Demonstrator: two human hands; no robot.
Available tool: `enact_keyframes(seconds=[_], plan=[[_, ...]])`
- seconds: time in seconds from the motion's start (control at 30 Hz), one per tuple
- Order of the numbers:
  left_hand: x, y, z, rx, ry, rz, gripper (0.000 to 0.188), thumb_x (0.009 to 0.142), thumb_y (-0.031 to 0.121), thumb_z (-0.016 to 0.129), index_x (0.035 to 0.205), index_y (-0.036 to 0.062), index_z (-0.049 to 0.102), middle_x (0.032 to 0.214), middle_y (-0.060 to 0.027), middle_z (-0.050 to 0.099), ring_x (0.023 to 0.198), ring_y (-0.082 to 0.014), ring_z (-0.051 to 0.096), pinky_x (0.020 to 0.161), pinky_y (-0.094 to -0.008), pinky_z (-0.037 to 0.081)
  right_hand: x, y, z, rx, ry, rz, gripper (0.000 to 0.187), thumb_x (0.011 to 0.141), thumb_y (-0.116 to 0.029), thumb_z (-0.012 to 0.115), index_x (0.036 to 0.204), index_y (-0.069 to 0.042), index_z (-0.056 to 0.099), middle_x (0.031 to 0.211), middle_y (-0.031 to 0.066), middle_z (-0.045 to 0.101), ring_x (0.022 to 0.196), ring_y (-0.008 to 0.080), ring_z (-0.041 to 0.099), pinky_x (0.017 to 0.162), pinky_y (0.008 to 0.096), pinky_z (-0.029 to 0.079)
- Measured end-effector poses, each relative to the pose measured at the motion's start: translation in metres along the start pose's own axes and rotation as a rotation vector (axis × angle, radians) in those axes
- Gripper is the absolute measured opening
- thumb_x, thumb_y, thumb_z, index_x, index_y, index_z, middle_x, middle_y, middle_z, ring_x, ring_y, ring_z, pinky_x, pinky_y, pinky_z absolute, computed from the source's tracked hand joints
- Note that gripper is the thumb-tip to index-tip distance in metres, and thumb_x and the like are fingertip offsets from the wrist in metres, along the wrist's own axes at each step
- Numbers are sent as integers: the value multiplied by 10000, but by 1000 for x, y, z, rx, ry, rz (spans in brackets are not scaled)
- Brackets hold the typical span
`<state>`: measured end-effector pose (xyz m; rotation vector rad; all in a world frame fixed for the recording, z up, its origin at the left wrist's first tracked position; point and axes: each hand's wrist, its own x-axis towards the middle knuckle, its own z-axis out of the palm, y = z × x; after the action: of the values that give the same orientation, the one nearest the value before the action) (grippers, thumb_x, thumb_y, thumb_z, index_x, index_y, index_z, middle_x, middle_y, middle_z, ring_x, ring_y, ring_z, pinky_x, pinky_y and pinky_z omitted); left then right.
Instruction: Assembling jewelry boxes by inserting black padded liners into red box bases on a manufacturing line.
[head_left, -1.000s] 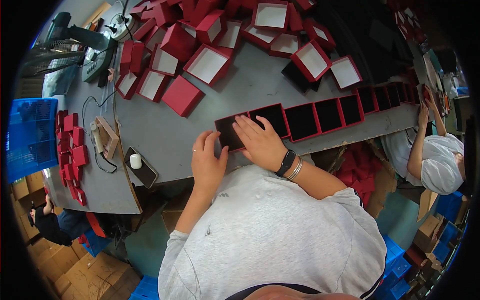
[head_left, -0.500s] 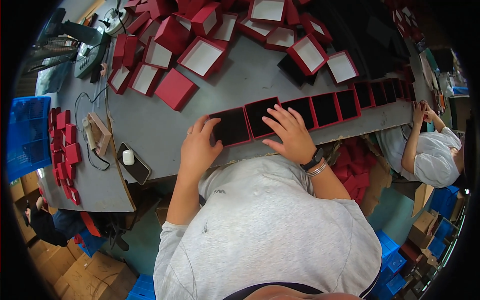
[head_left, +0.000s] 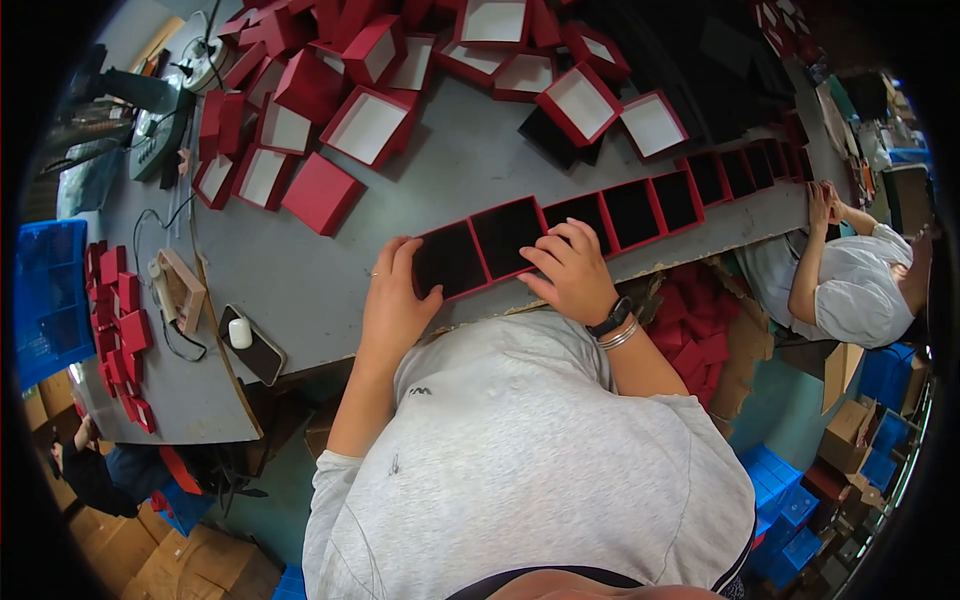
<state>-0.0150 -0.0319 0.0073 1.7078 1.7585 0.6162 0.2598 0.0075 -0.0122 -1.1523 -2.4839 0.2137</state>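
Note:
A row of open red boxes with black linings runs along the table's near edge. At its left end, my left hand point(head_left: 392, 298) is closed around the outer side of the first red box point(head_left: 450, 262), fingers at the far corner and thumb at the near one. My right hand point(head_left: 574, 272) bends its fingers over the right side of the second red box point(head_left: 502, 236), thumb by its near wall. Beyond that hand, a third red box point(head_left: 578, 218) is partly covered by the fingers. The first two boxes touch and sit slightly out of line with the others.
White-lined red boxes point(head_left: 368, 126) lie heaped at the back of the grey table point(head_left: 300, 290). A phone point(head_left: 262, 358) with a white earbud case point(head_left: 240, 333) lies left. Black sheets point(head_left: 690, 70) are at the back right. Another person point(head_left: 860, 285) sits at the right.
My right hand has shifted slightly and its fingers have drawn in at the second box's side. My left hand stays at the first box. The whole view has turned a little.

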Motion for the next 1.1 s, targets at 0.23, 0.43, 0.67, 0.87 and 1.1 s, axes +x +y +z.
enact_keyframes(seconds=[0.23,0.43,0.67,0.87,1.1], plan=[[1,-1,1,-16,19,-20,676,745,96,829,1341,30,516,1433,-192,465,1285,-393,504,1057,-425,453,1,-1,8,225,178,-53,305,805,-257,794,1022,-65,700,1038,69,634,1071,268,577,1034,485,452],[9,5,12,-21,-10,21,720,732,138,868,1338,15,498,1420,-200,457,1281,-400,496,1059,-435,450,-11,8,6,201,240,7,270,823,-246,783,1018,-78,702,1054,58,639,1091,256,586,1059,478,431],[18,26,44,14,-29,110,747,785,235,851,1370,-22,463,1429,-248,426,1303,-425,460,1071,-458,437,-17,30,-5,29,324,107,234,819,-237,780,997,-107,701,1045,20,641,1071,217,594,1083,468,376],[34,44,55,-123,-124,166,873,764,336,870,1420,-35,429,1460,-272,391,1353,-439,413,1087,-477,428,-23,55,-6,-91,359,142,280,809,-259,790,1031,-114,699,1053,20,642,1069,213,594,1104,492,316],[35,39,67,-420,-216,246,904,783,275,862,1499,40,364,1583,-208,249,1316,-364,515,1068,-448,490,-12,59,-7,-93,417,148,300,812,-205,787,1082,-108,701,1086,26,648,1079,228,598,1096,482,329]])
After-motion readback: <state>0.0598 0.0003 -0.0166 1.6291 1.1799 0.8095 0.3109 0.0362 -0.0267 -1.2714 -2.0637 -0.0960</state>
